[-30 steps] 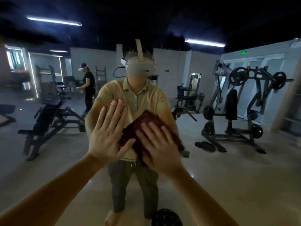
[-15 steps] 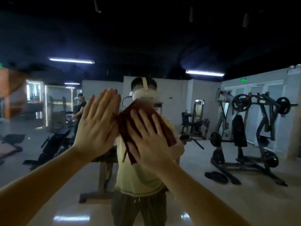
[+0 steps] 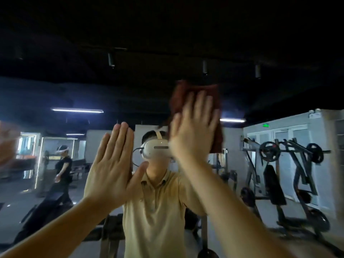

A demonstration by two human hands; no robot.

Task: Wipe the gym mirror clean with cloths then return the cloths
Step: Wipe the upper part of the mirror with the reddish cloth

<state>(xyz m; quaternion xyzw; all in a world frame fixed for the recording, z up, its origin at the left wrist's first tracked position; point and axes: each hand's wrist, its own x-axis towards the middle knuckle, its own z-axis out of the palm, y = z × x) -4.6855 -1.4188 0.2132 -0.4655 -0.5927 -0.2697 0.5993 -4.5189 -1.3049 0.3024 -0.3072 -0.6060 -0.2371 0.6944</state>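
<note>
The gym mirror (image 3: pixel 270 94) fills the view right in front of me. A dark red-brown cloth (image 3: pixel 214 97) lies flat against the glass, high and right of centre. My right hand (image 3: pixel 193 127) presses it there with straight, spread fingers. My left hand (image 3: pixel 111 168) is lower and to the left, palm flat toward the glass with fingers straight and together, holding nothing. My own reflection in a yellow polo shirt (image 3: pixel 158 211) and white headset stands behind both hands.
The mirror reflects weight machines (image 3: pixel 290 174) at the right, benches (image 3: pixel 46 205) at the lower left, and another person in dark clothes (image 3: pixel 63 168) walking at the left. Ceiling strip lights (image 3: pixel 77 110) glow above.
My right hand has slid the cloth up and to the right on the glass. My left hand has stayed flat and now sits lower than the cloth. The view has tilted upward.
</note>
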